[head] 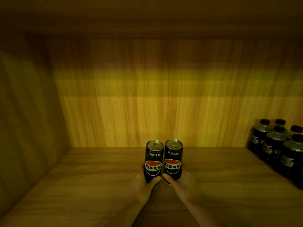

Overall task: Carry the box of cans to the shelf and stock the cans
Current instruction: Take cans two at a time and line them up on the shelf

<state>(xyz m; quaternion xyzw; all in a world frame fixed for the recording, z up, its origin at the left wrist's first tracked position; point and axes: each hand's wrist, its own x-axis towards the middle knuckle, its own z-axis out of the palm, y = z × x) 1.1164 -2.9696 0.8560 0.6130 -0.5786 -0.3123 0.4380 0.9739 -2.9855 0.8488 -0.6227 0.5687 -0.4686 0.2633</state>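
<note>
Wood-grain shelf (101,185) lies bare before me, so with my left hand (144,185) clamped on one can (153,163) and my right hand (182,182) on the other can (173,159), I should set both down upright, side by side, well clear of the bottles (278,148).

The view looks into a wooden cupboard space. The back wall (147,104) is made of light wood with long lines running up and down. A soft yellow light falls across its middle, in bands, and the top part is much darker. The left side wall (24,112) is wood too and sits in shadow. Overhead, a wooden top board (147,17) closes the space, and it is dim. The shelf (82,185) below is brown wood with lines running sideways. At the far right, a group of dark bottles (278,145) with black caps stands close together; they look a little blurry, so their labels are hard to read.
</note>
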